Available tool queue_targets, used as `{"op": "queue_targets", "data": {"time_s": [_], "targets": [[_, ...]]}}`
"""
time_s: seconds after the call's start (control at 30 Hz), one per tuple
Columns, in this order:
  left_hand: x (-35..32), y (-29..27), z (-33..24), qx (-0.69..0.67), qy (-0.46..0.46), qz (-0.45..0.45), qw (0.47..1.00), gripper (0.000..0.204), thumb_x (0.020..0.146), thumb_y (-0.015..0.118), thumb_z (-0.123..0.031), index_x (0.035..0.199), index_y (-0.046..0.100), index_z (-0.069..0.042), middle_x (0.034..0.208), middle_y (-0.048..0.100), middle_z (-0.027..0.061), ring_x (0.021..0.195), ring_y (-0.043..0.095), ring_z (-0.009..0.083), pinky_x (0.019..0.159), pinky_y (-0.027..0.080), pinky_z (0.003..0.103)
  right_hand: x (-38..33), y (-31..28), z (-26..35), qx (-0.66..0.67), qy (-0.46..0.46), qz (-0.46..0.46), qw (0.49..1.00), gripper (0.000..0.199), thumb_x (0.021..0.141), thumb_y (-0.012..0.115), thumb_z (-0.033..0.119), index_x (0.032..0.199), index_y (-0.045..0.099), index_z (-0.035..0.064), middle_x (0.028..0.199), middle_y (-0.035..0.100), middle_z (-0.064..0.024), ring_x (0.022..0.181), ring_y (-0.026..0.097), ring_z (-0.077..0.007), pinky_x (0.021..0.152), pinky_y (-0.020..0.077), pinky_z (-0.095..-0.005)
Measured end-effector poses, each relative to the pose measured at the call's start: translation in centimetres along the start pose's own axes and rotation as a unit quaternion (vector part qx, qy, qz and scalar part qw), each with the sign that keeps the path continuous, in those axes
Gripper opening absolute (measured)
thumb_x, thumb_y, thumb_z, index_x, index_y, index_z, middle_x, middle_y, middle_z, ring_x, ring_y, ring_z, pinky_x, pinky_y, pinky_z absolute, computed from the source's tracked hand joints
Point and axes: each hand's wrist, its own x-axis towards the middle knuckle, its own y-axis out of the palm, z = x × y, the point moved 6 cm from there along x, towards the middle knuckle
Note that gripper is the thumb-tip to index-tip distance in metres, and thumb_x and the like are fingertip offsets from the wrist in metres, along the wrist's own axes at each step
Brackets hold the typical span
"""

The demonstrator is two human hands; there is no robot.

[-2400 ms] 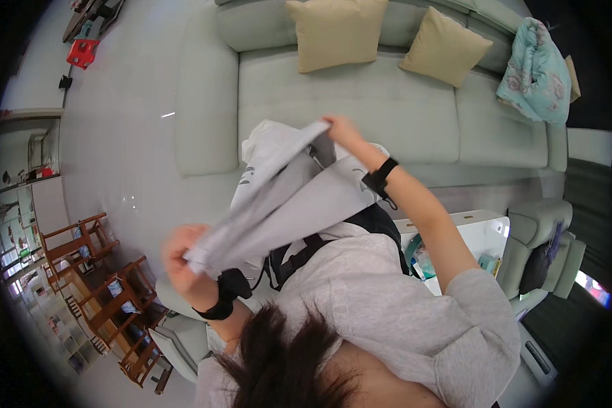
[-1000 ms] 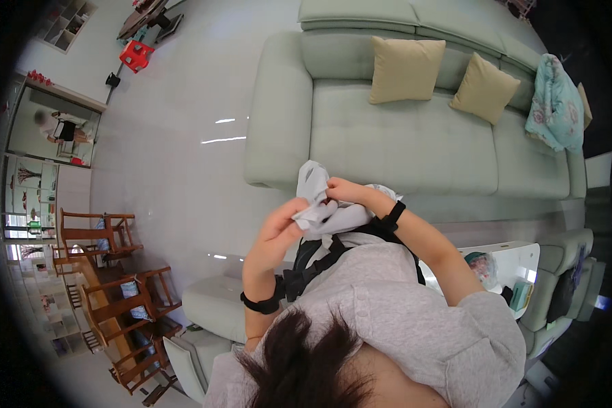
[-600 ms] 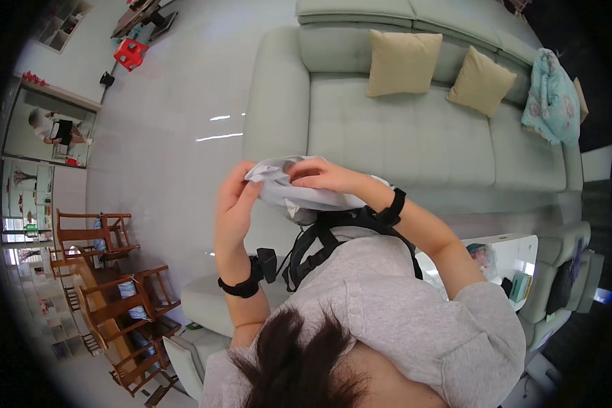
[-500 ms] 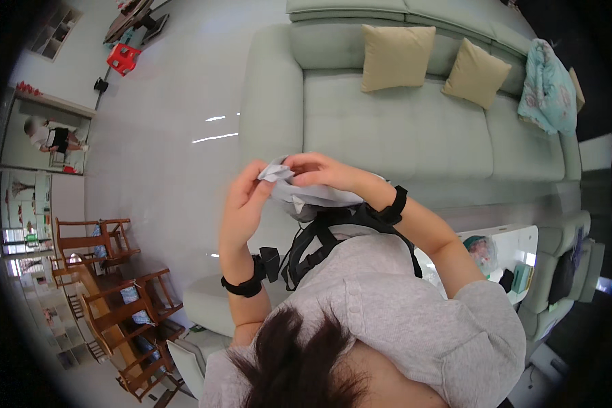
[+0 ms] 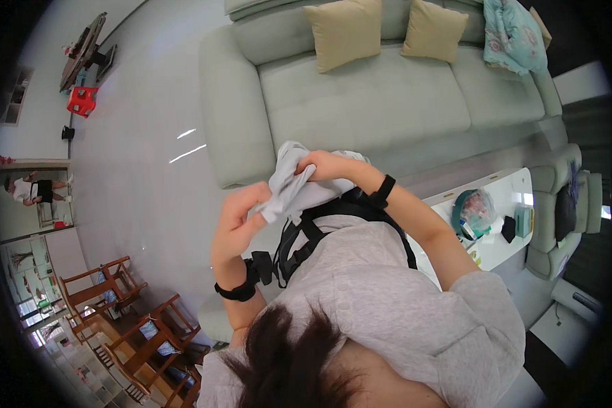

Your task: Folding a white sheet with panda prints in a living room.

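A crumpled piece of light grey cloth (image 5: 294, 189) hangs between my two hands in front of my body. My left hand (image 5: 238, 219) pinches its lower left edge with thumb and fingers. Bunched up in my right hand (image 5: 326, 165) is the upper part of the cloth, with the fingers curled over it. Some of the fabric spreads to the right beneath my right wrist. What kind of cloth item it is, I cannot make out. Black straps (image 5: 307, 234) cross my front just below it.
Ahead stands a pale green sofa (image 5: 360, 102) with two beige cushions and a folded blue quilt (image 5: 513, 37). A white table (image 5: 506, 183) with a clear-covered bowl (image 5: 476, 209) is at my right. Wooden chairs (image 5: 139, 347) stand lower left; a person (image 5: 30, 190) is far left.
The cloth is spread wider: my left hand has moved down, while my right hand keeps hold of the upper part. The whole view has turned, shifting the sofa up and left.
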Motion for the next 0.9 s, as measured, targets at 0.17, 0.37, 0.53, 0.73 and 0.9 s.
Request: {"op": "queue_targets", "data": {"time_s": [0.17, 0.37, 0.53, 0.73, 0.9], "targets": [[-1.0, 1.2, -0.6, 0.011, 0.015, 0.162, 0.987, 0.014, 0.065, 0.048, -0.008, 0.072, 0.043, 0.003, 0.069, 0.044, 0.0102, 0.062, 0.043, 0.0241, 0.058, 0.035, 0.029, -0.7, 0.2, -2.2, -0.128, 0.103, -0.055, 0.985, 0.032, 0.062, 0.056, 0.014, 0.093, 0.052, 0.0081, 0.085, 0.055, -0.0147, 0.079, 0.053, -0.0286, 0.068, 0.0420, -0.0336], [-0.7, 1.0, -0.9, 0.004, 0.025, 0.171, 0.985, 0.015, 0.061, 0.048, -0.006, 0.071, 0.044, 0.003, 0.067, 0.043, 0.0111, 0.061, 0.040, 0.0258, 0.055, 0.033, 0.029, -0.1, -6.3, -3.9, -0.031, 0.125, -0.325, 0.937, 0.058, 0.064, 0.058, 0.020, 0.115, 0.033, 0.0080, 0.069, 0.052, -0.0104, 0.066, 0.051, -0.0247, 0.061, 0.0405, -0.0318], [0.7, 0.3, -2.0, -0.129, 0.038, 0.069, 0.989, 0.013, 0.063, 0.050, -0.009, 0.068, 0.046, 0.003, 0.066, 0.044, 0.0064, 0.060, 0.040, 0.0162, 0.053, 0.030, 0.025, -0.1, -9.0, -2.2, -0.012, 0.016, -0.300, 0.954, 0.052, 0.062, 0.059, 0.014, 0.110, 0.039, 0.0118, 0.070, 0.053, -0.0079, 0.065, 0.051, -0.0211, 0.060, 0.0402, -0.0297], [3.4, 1.6, -1.9, -0.155, 0.038, 0.033, 0.987, 0.015, 0.064, 0.048, -0.014, 0.061, 0.042, 0.000, 0.057, 0.039, 0.0044, 0.055, 0.032, 0.0139, 0.049, 0.023, 0.026, 0.0, -3.7, -3.4, -0.134, -0.002, -0.079, 0.988, 0.013, 0.062, 0.058, 0.012, 0.075, 0.056, 0.0098, 0.071, 0.056, -0.0074, 0.063, 0.052, -0.0212, 0.060, 0.0404, -0.0297], [4.3, 0.5, 0.0, -0.228, 0.040, -0.023, 0.973, 0.024, 0.069, 0.053, -0.018, 0.079, 0.048, 0.003, 0.080, 0.049, 0.0075, 0.074, 0.044, 0.0155, 0.065, 0.035, 0.027, -4.5, -8.2, -6.4, -0.083, 0.107, -0.269, 0.953, 0.011, 0.063, 0.056, 0.010, 0.072, 0.052, 0.0075, 0.069, 0.055, -0.0098, 0.065, 0.052, -0.0233, 0.057, 0.0404, -0.0313]]}}
